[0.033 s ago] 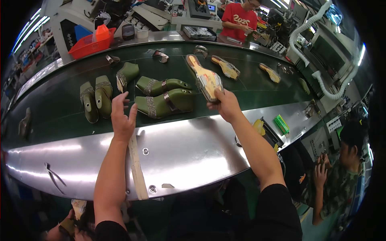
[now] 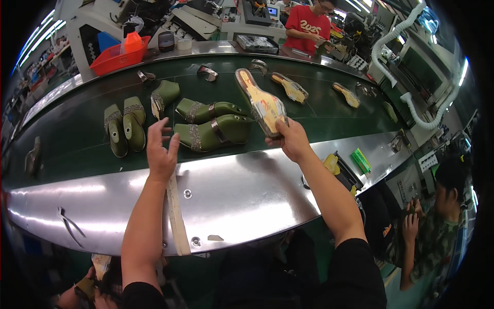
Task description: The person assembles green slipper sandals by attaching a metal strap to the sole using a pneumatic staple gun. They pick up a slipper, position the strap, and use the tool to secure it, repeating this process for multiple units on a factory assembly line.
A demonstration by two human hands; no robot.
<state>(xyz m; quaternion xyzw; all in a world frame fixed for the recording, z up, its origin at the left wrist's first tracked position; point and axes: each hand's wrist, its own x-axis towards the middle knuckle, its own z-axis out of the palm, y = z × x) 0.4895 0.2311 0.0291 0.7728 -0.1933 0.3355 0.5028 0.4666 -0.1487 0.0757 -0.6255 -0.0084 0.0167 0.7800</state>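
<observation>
My right hand (image 2: 293,139) grips a shoe last (image 2: 262,103) by one end, above the green belt's near edge. Its underside faces me, with a yellowish insole and silvery material lapped around the border. My left hand (image 2: 162,152) is empty, its fingers apart, in front of the green lasts. Beside it, a pair of green shoe lasts (image 2: 216,131) lies with glittery toe straps and shiny ankle bands. Another strapped green pair (image 2: 124,129) stands to the left. One more green last (image 2: 165,93) leans behind my fingers, partly showing its underside.
Farther along the belt (image 2: 329,116) lie two sole-up lasts (image 2: 291,88) (image 2: 346,96) and curved metallic bands (image 2: 208,73). Pliers (image 2: 70,226) rest on the metal ledge (image 2: 242,195); a green box (image 2: 361,160) sits right. A red basket (image 2: 121,54) stands behind. Other people work nearby.
My left hand has shifted slightly right. The last in my right hand has risen and tilted a little; the grip is the same.
</observation>
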